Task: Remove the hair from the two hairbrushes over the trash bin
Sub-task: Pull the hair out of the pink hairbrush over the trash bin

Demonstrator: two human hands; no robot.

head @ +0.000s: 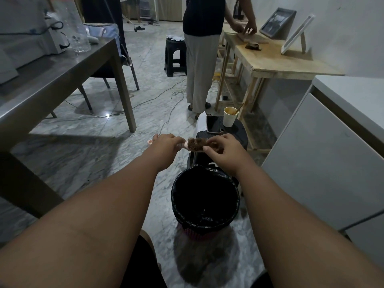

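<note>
Head view: left hand (pixel 166 145) grips the handle of a hairbrush (pixel 192 146), fingers curled round it. Right hand (pixel 220 149) pinches the brown hair (pixel 199 140) matted in the bristles at the head end. The brush is held in the air above the far rim of the black-lined trash bin (pixel 207 223); can't tell if it is squarely over the opening.

Step in hand: stripping hair off this brush. Best done with the handle steady, lifting the clump up along the bristles rather than sideways, and releasing it over the opening.

Long axis runs left-right: handle to the person's left, head to the right, bristles up toward the camera. Second brush not seen.
</note>
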